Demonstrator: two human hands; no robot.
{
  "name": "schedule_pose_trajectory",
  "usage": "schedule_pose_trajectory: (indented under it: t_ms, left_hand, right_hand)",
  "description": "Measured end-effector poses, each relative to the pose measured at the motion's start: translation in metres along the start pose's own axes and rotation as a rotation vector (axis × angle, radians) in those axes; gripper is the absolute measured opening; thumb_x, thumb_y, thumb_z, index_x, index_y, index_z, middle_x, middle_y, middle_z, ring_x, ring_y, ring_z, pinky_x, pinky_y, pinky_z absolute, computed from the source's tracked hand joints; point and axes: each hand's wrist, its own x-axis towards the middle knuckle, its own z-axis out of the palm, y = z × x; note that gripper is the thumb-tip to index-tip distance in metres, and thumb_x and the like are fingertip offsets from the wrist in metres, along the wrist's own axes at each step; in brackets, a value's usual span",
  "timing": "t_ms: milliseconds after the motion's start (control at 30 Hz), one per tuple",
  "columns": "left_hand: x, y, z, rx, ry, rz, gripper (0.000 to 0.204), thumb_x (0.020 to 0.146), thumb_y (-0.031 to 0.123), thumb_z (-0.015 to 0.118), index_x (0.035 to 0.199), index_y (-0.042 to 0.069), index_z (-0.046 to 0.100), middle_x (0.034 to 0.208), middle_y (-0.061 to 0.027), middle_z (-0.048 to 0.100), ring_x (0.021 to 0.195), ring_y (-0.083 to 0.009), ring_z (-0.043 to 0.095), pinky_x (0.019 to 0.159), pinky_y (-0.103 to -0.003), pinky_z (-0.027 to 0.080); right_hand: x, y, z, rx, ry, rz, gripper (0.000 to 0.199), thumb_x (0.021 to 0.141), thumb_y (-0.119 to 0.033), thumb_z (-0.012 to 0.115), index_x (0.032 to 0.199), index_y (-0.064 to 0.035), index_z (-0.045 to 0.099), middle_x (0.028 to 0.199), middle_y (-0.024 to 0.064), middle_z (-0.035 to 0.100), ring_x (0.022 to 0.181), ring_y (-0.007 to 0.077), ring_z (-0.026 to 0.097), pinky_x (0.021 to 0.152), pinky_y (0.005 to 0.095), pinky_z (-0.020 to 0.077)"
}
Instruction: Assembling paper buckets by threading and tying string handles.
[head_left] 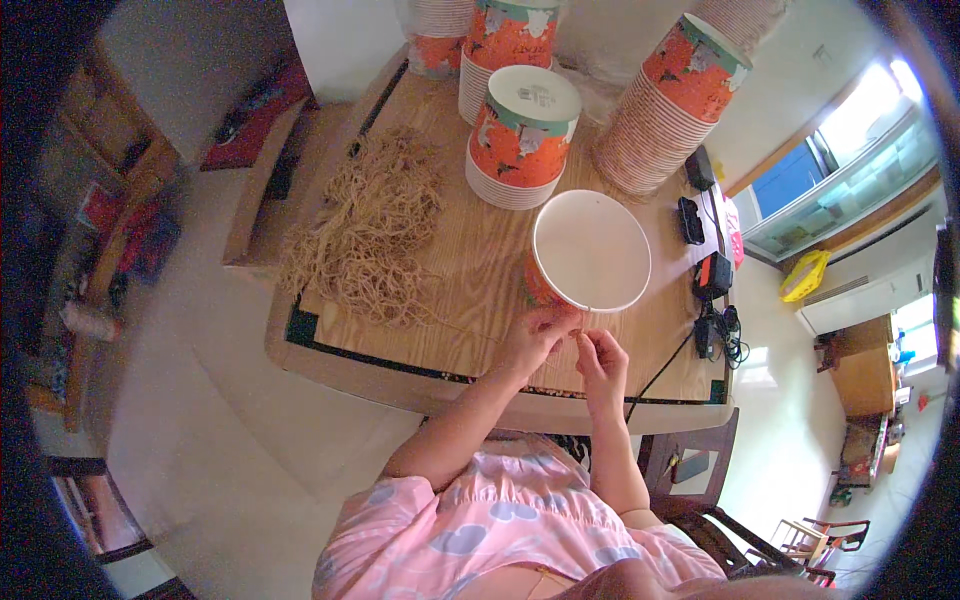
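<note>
"What's along the right side of the table (480, 265)?"

"A black and orange box (712, 275), with a coil of black cable (735, 345) just beside it."

"And past those?"

"A bright window (865, 110), with a yellow bag (804, 275) near its lower edge."

"Anything nearer the front?"

"A dark chair (722, 450), by the table's right front corner."

"What about the left?"

"A wooden shelf (150, 165), well apart from the table. The things on it are too dim to make out."

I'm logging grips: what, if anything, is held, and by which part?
The left hand and right hand are close together at the near rim of the paper bucket; what they pinch is too small to tell.
</note>
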Motion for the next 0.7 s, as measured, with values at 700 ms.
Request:
schedule_pose_trajectory:
  t_ms: [700]
  left_hand:
    - [-0.002,-0.008,-0.003,0.383,-0.091,0.256,0.015,0.077,0.012,0.065,0.089,0.004,0.065,0.076,0.0007,0.063,0.065,-0.0052,0.053,0.062,-0.021,0.044]
  right_hand:
    - [-0.004,0.01,-0.01,0.019,-0.068,0.011,0.011,0.088,-0.013,0.051,0.088,-0.0029,0.057,0.068,-0.0056,0.047,0.055,0.0017,0.039,0.047,0.0161,0.0319]
